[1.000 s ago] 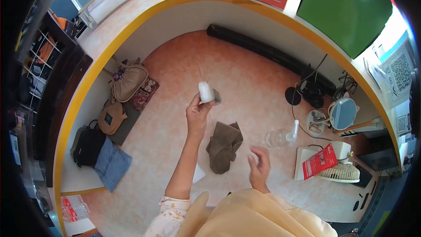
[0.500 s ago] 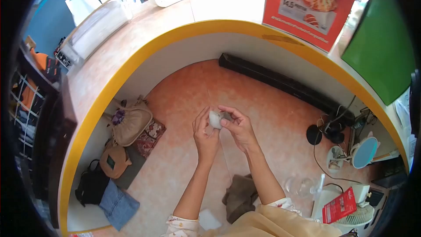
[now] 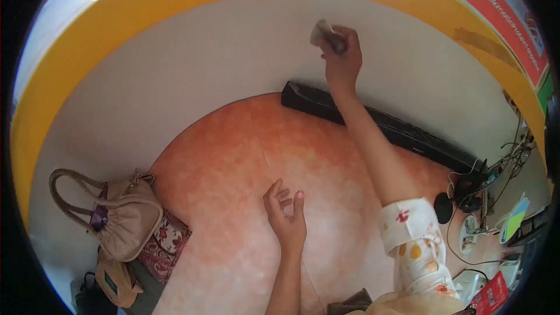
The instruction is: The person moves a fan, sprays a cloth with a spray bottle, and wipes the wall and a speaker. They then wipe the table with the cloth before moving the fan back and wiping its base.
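Up against the pale curved inner wall (image 3: 233, 41) of the counter, my right hand (image 3: 343, 61) grips a small grey-white, cloth-like piece (image 3: 319, 32). Its pale end sticks out to the left of my fingers, and a darker part shows under them. What exactly this piece is, I cannot tell. My left hand (image 3: 287, 216) hovers over the orange-and-white desktop (image 3: 221, 181), palm up, its fingers loosely curled and apart with nothing in them.
A black soundbar (image 3: 402, 131) lies along the wall base. Left are a beige handbag (image 3: 131, 216) and a patterned bag (image 3: 166, 248). Cables, a small mirror (image 3: 514, 220) and a red card (image 3: 490, 294) crowd the right. A dark folded cloth (image 3: 350, 303) lies near my body.
Both hands were together over the desktop around the grey-white piece. My right hand has carried it up and forward to the wall; my left hand has let go and lowered. The view has shifted closer.
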`<control>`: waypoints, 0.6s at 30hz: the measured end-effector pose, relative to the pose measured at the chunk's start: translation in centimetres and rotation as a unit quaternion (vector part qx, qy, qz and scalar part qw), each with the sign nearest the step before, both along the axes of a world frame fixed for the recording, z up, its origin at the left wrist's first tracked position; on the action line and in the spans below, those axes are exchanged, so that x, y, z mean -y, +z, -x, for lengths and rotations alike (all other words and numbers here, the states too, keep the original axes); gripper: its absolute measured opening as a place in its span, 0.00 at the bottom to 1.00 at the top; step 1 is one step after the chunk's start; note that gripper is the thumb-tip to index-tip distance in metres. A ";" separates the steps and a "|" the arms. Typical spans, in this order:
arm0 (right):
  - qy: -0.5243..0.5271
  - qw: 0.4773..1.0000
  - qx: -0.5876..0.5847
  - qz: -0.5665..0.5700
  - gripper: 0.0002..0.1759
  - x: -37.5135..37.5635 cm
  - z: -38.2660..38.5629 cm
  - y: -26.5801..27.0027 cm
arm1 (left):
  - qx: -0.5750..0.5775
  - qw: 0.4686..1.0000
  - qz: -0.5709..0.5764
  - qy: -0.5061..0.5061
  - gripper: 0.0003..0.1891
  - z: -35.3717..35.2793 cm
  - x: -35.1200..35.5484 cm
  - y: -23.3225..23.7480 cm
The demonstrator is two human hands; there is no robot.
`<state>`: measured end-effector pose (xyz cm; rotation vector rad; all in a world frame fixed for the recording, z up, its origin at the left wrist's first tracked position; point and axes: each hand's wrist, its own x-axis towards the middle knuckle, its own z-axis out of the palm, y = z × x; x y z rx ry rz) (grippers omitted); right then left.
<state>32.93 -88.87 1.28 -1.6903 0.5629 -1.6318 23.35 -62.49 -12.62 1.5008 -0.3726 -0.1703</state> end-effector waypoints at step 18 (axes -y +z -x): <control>-0.217 0.921 0.061 0.318 0.18 0.0 -19.8 8.7 | -0.011 0.999 0.026 -0.025 0.13 -0.5 -0.7 -0.4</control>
